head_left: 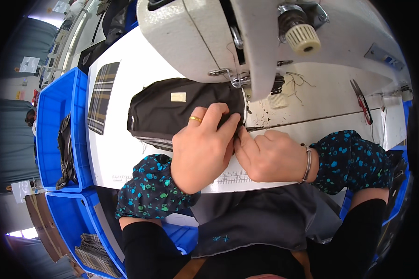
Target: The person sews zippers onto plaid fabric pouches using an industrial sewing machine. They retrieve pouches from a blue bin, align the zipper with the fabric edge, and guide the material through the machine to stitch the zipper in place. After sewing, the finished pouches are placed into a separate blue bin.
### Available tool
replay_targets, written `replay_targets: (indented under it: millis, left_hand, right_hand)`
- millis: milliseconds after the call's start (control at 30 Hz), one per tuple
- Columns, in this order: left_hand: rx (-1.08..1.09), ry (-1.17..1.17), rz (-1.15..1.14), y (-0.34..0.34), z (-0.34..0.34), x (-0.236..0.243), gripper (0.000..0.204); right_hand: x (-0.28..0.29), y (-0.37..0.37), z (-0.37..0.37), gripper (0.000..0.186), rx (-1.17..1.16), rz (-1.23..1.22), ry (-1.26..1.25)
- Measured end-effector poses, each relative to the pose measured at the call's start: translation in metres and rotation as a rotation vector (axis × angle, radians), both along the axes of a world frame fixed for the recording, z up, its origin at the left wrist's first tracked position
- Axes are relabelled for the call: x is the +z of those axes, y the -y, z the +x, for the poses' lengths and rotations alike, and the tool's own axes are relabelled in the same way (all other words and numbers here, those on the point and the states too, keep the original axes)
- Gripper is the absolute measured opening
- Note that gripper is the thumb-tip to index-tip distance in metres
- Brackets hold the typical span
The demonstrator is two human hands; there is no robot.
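Observation:
A dark brown fabric piece (167, 109) with a small cream label and a zipper edge lies on the white sewing table (125, 153), under the head of a grey sewing machine (195, 37). My left hand (205, 146), wearing a gold ring, presses down on the fabric's right end, fingers curled toward the needle area. My right hand (270, 156), with a silver bangle, pinches the same fabric edge right beside the left fingertips. Both forearms wear dark sleeve covers with blue spots. The needle itself is hidden behind the machine head.
A plaid fabric strip (102, 95) lies at the table's left. Blue plastic bins (56, 107) stand to the left, one holding dark fabric (66, 153), a lower one plaid pieces (95, 255). Scissors (361, 100) rest at the right. A printed ruler (233, 176) runs along the table's front edge.

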State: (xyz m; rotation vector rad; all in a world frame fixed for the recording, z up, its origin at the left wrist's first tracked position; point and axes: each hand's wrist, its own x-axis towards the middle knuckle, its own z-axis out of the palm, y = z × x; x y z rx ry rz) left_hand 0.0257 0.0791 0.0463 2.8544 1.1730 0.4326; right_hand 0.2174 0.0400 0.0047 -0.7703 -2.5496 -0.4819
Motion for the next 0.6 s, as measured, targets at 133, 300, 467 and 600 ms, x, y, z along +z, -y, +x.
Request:
replay_targets:
  millis: [133, 300, 467, 600]
  left_hand:
    - [-0.017, -0.093, 0.076, 0.002, 0.000, -0.008, 0.046]
    - [-0.077, -0.273, 0.073, 0.002, -0.004, 0.003, 0.052]
    - [-0.063, -0.219, 0.044, 0.001, -0.003, -0.003, 0.050]
    - [-0.043, -0.145, 0.008, -0.002, -0.004, -0.007, 0.044]
  right_hand:
    - [0.001, -0.002, 0.001, 0.024, 0.010, 0.008, 0.009]
    - [0.000, -0.003, 0.004, 0.022, 0.015, 0.010, 0.007]
    - [0.000, -0.003, 0.003, 0.022, 0.018, -0.012, -0.006]
    - [0.000, -0.002, 0.002, 0.024, 0.014, 0.002, -0.012]
